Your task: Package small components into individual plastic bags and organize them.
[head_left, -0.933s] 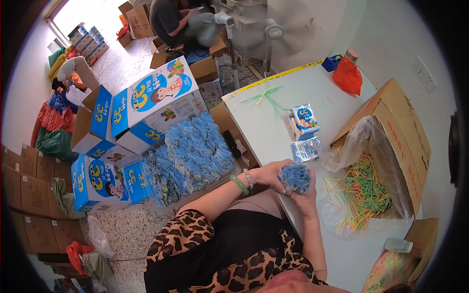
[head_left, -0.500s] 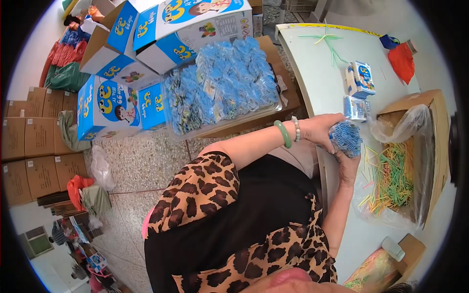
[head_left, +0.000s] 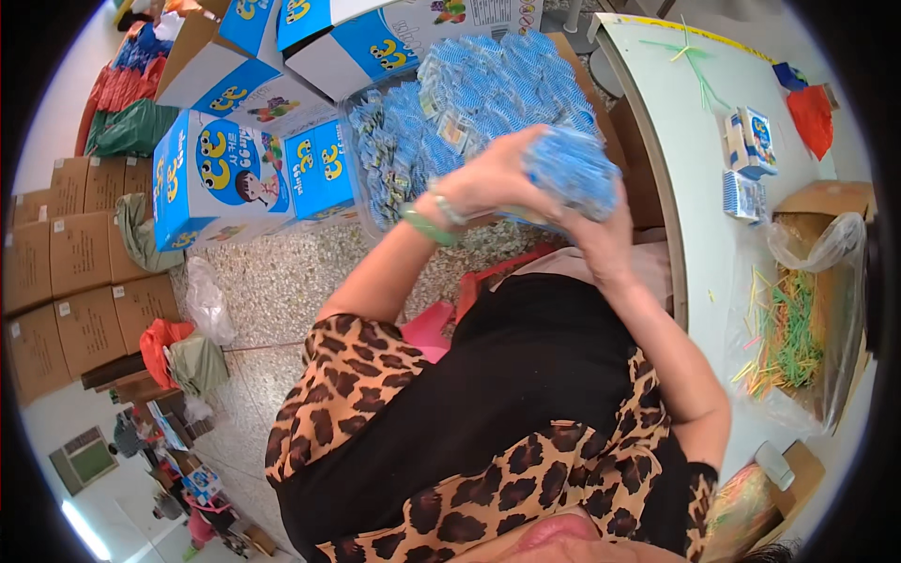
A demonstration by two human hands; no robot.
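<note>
Between my two hands is a bunch of blue-and-white patterned packets in clear wrapping (head_left: 574, 174). My left hand (head_left: 493, 183), with a green bangle and a beaded bracelet at its wrist, is closed round the near left side of the bunch. My right hand (head_left: 605, 239) grips it from below and the right. Both hands are raised in front of the near right part of a clear plastic bin (head_left: 364, 214), partly covering it. A heap of similar blue packets (head_left: 507, 89) fills this bin.
Printed blue-and-white cartons (head_left: 225, 178) stand left of the bin. On the white table (head_left: 648, 103) at right are a small box (head_left: 753, 141), a packet stack (head_left: 744, 195), a red bag (head_left: 809, 122) and a carton (head_left: 826, 199) of coloured thin sticks (head_left: 798, 328). Brown cartons (head_left: 84, 258) are stacked far left.
Both hands have carried the bunch of packets left, from over the white table to beside the bin. The view has shifted, so the table sits farther right.
</note>
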